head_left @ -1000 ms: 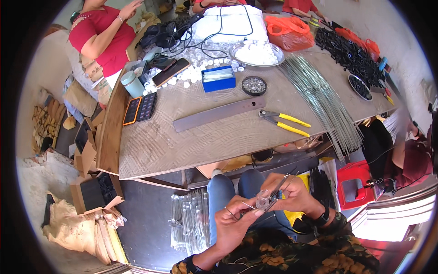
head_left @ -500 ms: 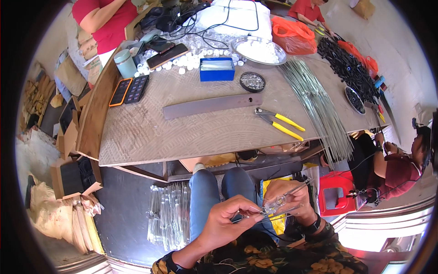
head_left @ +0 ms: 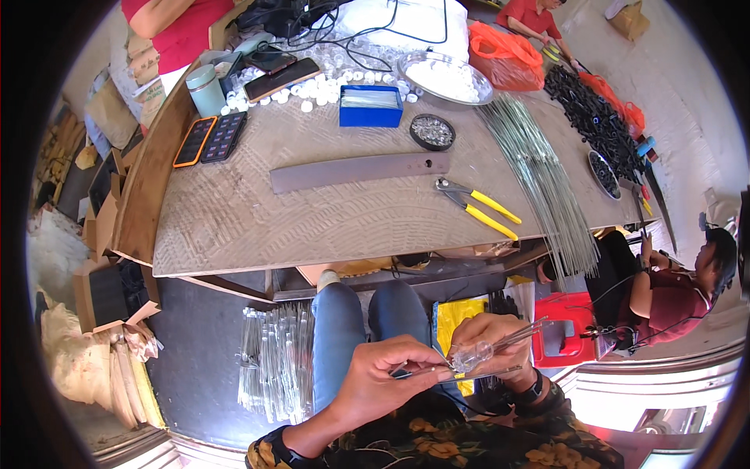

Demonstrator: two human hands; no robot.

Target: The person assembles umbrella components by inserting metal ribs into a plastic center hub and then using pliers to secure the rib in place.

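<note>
Above my lap, my left hand (head_left: 394, 369) is closed in a pinch on the left end of a thin metal rod (head_left: 484, 374). The rod runs across toward my right hand. My right hand (head_left: 500, 342) is closed around several thin metal rods (head_left: 522, 336), whose ends stick out to the right. A clear plastic piece (head_left: 473, 356) sits between the two hands, against the right fingers. How the rods meet the clear piece is too small to tell. Some of the right fingers are hidden behind these things.
On the table (head_left: 234, 219) lie yellow-handled pliers (head_left: 478, 208), a flat metal bar (head_left: 359, 172), a blue box (head_left: 370, 106), a dish (head_left: 432, 132) of small clear pieces and long wires (head_left: 539, 172) overhanging the edge. Bundled rods (head_left: 275, 363) lie on the floor. A co-worker (head_left: 672, 289) sits at right.
The view has shifted slightly. The clear piece shows more plainly, and the rods in my right hand now point more level to the right. Both hands keep their hold.
</note>
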